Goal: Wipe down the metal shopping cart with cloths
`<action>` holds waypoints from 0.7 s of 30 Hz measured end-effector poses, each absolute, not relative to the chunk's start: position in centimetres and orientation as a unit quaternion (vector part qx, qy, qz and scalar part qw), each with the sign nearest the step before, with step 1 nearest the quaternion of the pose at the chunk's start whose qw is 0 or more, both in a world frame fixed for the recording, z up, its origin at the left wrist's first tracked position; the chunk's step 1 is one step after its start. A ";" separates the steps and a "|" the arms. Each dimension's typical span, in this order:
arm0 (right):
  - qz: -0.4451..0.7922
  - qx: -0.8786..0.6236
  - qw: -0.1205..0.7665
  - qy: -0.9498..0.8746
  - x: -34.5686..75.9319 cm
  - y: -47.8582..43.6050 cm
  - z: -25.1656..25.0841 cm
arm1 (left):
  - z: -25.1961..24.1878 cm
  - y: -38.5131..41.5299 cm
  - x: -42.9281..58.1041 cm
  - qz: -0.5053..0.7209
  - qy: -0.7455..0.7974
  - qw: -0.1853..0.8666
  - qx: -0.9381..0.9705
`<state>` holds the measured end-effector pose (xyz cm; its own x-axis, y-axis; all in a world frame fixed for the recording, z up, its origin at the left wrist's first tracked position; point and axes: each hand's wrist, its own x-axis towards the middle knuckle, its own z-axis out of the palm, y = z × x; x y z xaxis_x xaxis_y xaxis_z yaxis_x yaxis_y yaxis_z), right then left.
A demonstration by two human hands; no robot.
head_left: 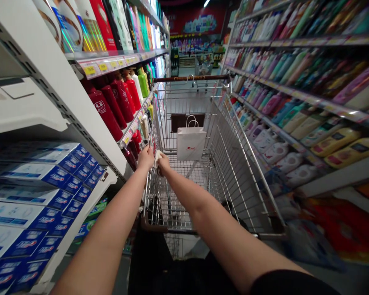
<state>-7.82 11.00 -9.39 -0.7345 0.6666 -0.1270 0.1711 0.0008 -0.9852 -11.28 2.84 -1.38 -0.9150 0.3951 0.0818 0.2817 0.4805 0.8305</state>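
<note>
Both my arms reach forward over the left side of a metal shopping cart [221, 229]. My right hand [164, 164] is closed on a whitish cloth [158, 157], just inside the cart's left wall. Beside it, my left hand [145, 157] is closed at the outer side of that wall, near the shelf edge. A small greyish thing [144, 143] shows at its fingertips, too small to name. Close by on the left shelves are dark red pump bottles [103, 110]. A white paper bag [191, 144] with string handles stands upright at the cart's far end.
Blue and white toothpaste boxes [58, 196] are stacked at the lower left. A price-tag rail [110, 63] runs along the left shelf. Shelves of bottles [273, 102] line the right side, blurred. Another cart [203, 67] stands farther down the aisle.
</note>
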 end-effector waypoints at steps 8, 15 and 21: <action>0.645 -0.243 0.255 -0.678 -7.5 12.0 -1.4 | -0.1 2.6 -10.3 0.391 0.894 0.051 0.213; 0.555 -0.250 0.187 -0.771 -3.8 8.7 -5.0 | -0.1 2.5 -10.0 0.409 0.884 0.042 0.221; 0.516 -0.296 0.110 -0.797 -2.3 7.3 -8.3 | -0.5 2.4 -10.2 0.396 0.887 0.037 0.235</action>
